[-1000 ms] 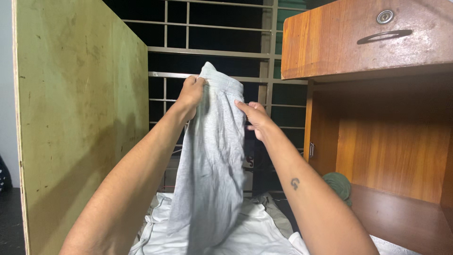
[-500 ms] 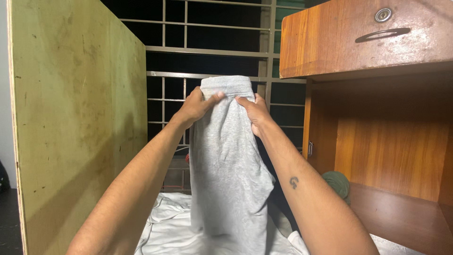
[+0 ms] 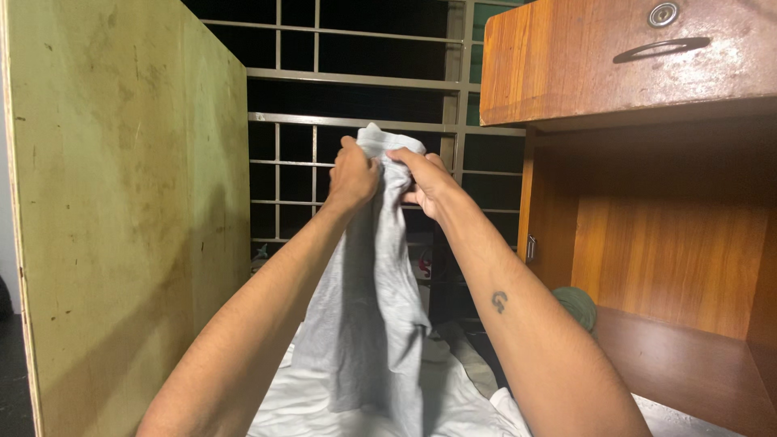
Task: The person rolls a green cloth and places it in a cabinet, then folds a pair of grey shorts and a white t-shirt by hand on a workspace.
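Soft grey garment (image 3: 368, 324) (limp, creased) bunched between both hands (image 3: 392, 174).

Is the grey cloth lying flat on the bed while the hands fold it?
No, both the left hand and the right hand hold the grey cloth up by its top edge, so it hangs down in front of the window bars.

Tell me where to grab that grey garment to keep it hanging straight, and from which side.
Grip the grey garment along its top edge, from both sides, as the left hand and right hand do now. It hangs limp from there, bunched at the top, so spreading the fingers outward along that edge would likely open it flat.
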